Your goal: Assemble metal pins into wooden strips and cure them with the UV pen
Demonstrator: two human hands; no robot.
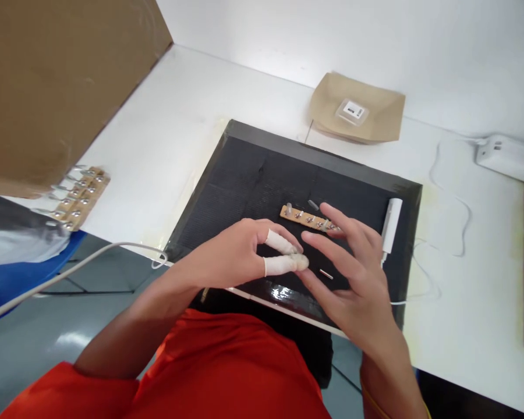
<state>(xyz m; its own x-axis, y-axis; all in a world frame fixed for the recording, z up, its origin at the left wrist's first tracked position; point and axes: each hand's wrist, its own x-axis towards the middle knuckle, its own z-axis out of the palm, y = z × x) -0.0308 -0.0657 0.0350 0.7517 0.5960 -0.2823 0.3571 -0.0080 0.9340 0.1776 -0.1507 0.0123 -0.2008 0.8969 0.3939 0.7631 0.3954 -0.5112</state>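
My left hand (pixel 262 250) reaches in over the black mat (pixel 244 174), with white finger cots on its thumb and one finger. Those two fingertips are pressed together, and whatever may be between them is hidden. My right hand (pixel 358 270) has its fingers spread, its thumb tip touching or very close to the left fingertips. Behind the hands lies a narrow tan strip (pixel 305 217) with a row of small metal parts, partly covered by the right fingers. A small dark grey piece (pixel 313 205) rests beyond it. A short shiny metal pin (pixel 326 274) lies on the mat between the hands.
A white stick-shaped device (pixel 392 226) with a cable sits at the mat's right. Behind the mat stands a brown paper tray (pixel 379 116) holding a clear labelled case (pixel 352 111). Left are a wooden block with metal pieces (pixel 85 195) and a cardboard panel (pixel 70 75). A power strip (pixel 510 158) is far right.
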